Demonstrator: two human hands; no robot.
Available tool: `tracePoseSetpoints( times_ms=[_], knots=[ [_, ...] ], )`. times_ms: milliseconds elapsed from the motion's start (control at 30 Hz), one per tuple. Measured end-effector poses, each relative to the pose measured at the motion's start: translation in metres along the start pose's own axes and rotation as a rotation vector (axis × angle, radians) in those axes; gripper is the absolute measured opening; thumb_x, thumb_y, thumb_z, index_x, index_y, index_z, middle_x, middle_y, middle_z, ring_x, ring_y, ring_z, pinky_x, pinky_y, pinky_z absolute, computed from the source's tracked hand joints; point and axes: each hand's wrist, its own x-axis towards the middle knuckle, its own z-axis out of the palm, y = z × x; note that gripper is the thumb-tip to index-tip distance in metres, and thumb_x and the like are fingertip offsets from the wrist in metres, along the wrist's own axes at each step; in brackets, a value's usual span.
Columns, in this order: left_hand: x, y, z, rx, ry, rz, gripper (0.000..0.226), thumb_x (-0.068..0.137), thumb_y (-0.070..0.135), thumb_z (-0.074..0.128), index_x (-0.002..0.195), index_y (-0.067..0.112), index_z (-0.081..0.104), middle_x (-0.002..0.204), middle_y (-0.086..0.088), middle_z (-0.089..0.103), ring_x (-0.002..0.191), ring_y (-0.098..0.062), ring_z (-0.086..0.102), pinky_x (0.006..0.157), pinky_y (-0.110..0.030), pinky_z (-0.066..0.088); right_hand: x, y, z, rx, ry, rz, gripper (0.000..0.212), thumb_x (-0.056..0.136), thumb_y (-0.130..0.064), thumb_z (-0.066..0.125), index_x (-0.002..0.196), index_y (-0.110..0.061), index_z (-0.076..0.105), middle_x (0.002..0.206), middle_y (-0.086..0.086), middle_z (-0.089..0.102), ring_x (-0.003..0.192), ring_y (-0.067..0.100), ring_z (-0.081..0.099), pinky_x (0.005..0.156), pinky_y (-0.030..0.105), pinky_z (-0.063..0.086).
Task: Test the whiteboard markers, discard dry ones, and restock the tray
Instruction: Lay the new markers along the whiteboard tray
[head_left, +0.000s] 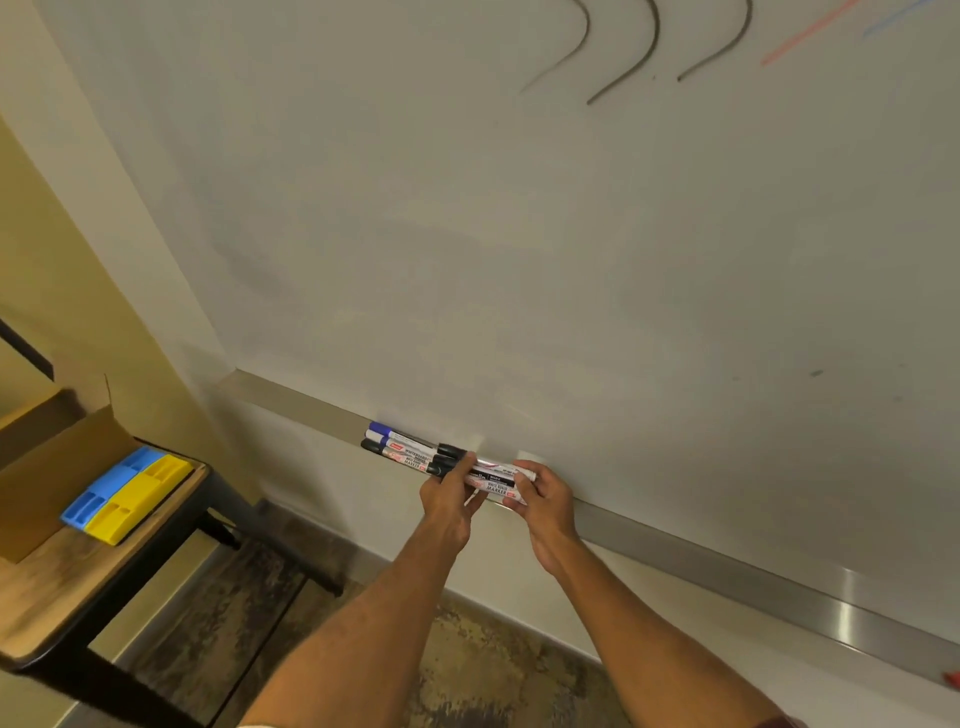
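Observation:
Three whiteboard markers (397, 447), two with blue caps and one with a black cap, lie side by side on the metal tray (727, 566) under the whiteboard (467, 234). Just right of them, a bundle of black-capped markers (491, 475) sits over the tray between both hands. My left hand (448, 498) grips the bundle at its capped end. My right hand (543, 506) pinches the other end. Black curved test strokes (631, 62) and a red and a blue line mark the board's upper right.
A small wooden table (67, 587) stands at the left with an open cardboard box (47, 467) and blue and yellow erasers (127, 493) on it. A red object (951, 678) shows at the tray's far right edge. Patterned floor lies below.

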Motion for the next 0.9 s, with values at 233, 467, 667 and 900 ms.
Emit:
tracePoseSetpoints(
  times_ms=[233, 467, 667, 900],
  knots=[
    [0.026, 0.020, -0.006, 0.143, 0.028, 0.159, 0.027, 0.099, 0.035, 0.052, 0.117, 0.016, 0.058, 0.103, -0.004, 0.063, 0.088, -0.015, 0.060, 0.071, -0.022, 0.047, 0.009, 0.014, 0.011, -0.041, 0.168, 0.032, 0.014, 0.093, -0.004, 0.054, 0.100, -0.011, 0.064, 0.102, 0.012, 0.065, 0.090, 0.021, 0.064, 0.067, 0.024, 0.055],
    [0.060, 0.015, -0.032, 1.643, -0.286, 0.965, 0.052, 0.102, 0.037, 0.019, 0.147, 0.020, 0.038, 0.151, -0.002, 0.040, 0.143, -0.020, 0.029, 0.120, -0.042, 0.003, 0.020, 0.024, 0.017, -0.107, 0.283, 0.017, 0.014, 0.092, 0.000, 0.055, 0.097, -0.009, 0.064, 0.105, 0.020, 0.065, 0.094, 0.032, 0.064, 0.065, 0.029, 0.054],
    [0.063, 0.011, -0.051, 2.036, -0.673, 1.182, 0.058, 0.102, 0.042, 0.025, 0.152, 0.012, 0.026, 0.157, -0.009, 0.029, 0.146, -0.022, 0.023, 0.115, -0.039, -0.009, 0.023, 0.030, 0.023, -0.186, 0.353, 0.041, 0.013, 0.092, -0.001, 0.056, 0.100, -0.007, 0.064, 0.106, 0.018, 0.064, 0.090, 0.028, 0.064, 0.064, 0.027, 0.055],
    [0.073, 0.003, -0.058, 2.176, -0.715, 0.903, 0.075, 0.102, 0.050, 0.025, 0.151, 0.011, -0.017, 0.159, -0.010, -0.021, 0.146, -0.025, -0.019, 0.118, -0.035, -0.011, 0.029, 0.035, 0.031, -0.294, 0.459, 0.086, 0.013, 0.093, -0.002, 0.054, 0.103, -0.005, 0.063, 0.107, 0.017, 0.062, 0.088, 0.027, 0.062, 0.062, 0.027, 0.054]
  ],
)
